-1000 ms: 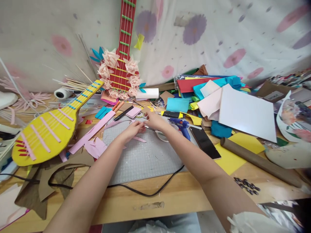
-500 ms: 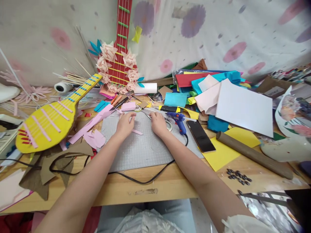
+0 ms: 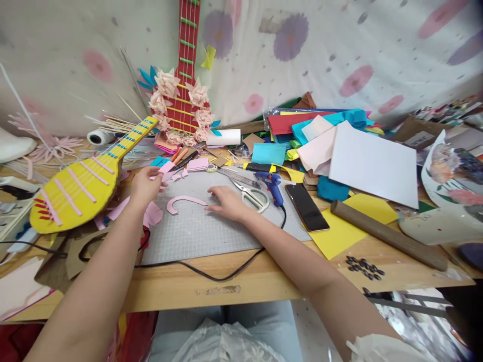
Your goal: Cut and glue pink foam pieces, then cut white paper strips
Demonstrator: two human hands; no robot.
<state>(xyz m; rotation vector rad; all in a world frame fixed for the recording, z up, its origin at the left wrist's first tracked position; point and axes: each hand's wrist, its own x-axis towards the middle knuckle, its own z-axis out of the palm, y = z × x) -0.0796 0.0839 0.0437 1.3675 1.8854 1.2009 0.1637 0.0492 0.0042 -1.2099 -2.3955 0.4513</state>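
Right hand (image 3: 228, 203) sits loosely spread at one end of the curved pink strip (image 3: 184, 198) on the grey cutting mat (image 3: 215, 231), left hand (image 3: 145, 187) over long pink paper (image 3: 166, 167) (whether pinching it, I cannot tell), with white-handled scissors (image 3: 252, 193) just right.

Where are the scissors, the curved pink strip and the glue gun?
Scissors (image 3: 245, 190), head view: near the pivot.
Curved pink strip (image 3: 184, 198), head view: middle of its curve.
Glue gun (image 3: 273, 183), head view: on its blue body.
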